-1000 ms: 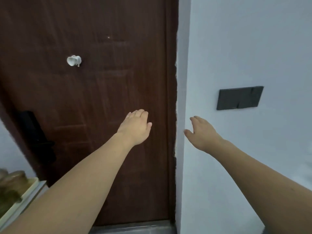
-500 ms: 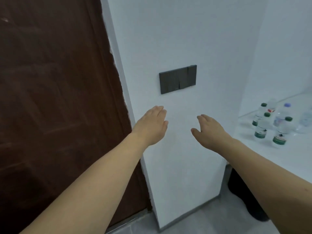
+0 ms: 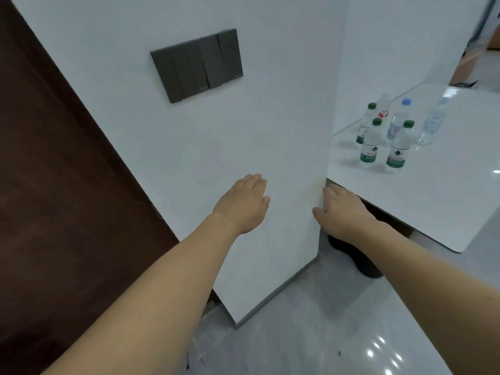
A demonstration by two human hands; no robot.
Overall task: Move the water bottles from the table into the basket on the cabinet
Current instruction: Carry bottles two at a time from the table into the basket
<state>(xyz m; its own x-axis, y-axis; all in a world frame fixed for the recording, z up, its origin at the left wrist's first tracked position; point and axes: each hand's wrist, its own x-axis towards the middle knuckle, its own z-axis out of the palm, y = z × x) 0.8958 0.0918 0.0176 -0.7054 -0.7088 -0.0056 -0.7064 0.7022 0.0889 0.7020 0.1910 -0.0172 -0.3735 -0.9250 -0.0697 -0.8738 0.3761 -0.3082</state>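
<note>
Several clear water bottles stand grouped on a glossy white table (image 3: 443,201) at the right. The two nearest have green caps (image 3: 369,147) (image 3: 398,148); behind them stand another green-capped bottle (image 3: 365,123), a blue-capped one (image 3: 397,120) and a clear-capped one (image 3: 433,123). My left hand (image 3: 243,204) is stretched out, fingers apart, empty, in front of the white wall. My right hand (image 3: 342,209) is also empty and spread, just below the table's near-left corner, well short of the bottles. No basket or cabinet is in view.
A white wall corner (image 3: 322,158) juts between me and the table, carrying a dark grey switch panel (image 3: 197,64). A dark brown door (image 3: 54,185) fills the left. A black object (image 3: 357,255) sits on the grey floor under the table.
The view has swung right, away from the door. The table and bottles have come further into sight and closer. Both hands stay empty and outstretched.
</note>
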